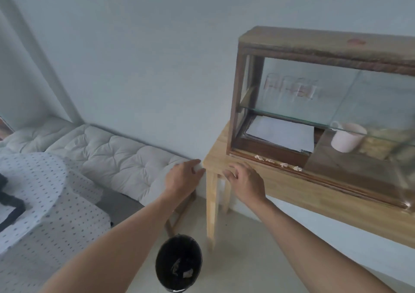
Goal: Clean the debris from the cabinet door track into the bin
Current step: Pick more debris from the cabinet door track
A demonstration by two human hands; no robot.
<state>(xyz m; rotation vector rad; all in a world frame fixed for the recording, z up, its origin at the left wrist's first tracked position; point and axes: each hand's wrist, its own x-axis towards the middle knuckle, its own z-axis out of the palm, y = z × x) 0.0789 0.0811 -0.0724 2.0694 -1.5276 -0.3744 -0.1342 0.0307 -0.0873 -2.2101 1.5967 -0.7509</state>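
Several small cream scraps of debris (284,164) lie in the wooden door track (318,177) along the front bottom of the glass cabinet (292,45). A black bin (178,265) stands on the floor below the table corner, with a few scraps inside. My left hand (183,179) hovers just left of the table corner, its fingertips pinched on a small white scrap (199,168). At the table's front corner, left of the debris, my right hand (246,181) has its fingers loosely curled and apart, and nothing shows in it.
The cabinet sits on a light wooden table (215,158) against the wall. Inside are papers (280,133), a pink cup (347,136) and glasses on a glass shelf. A white cushioned bench (107,153) and a dotted cloth (33,191) lie to the left.
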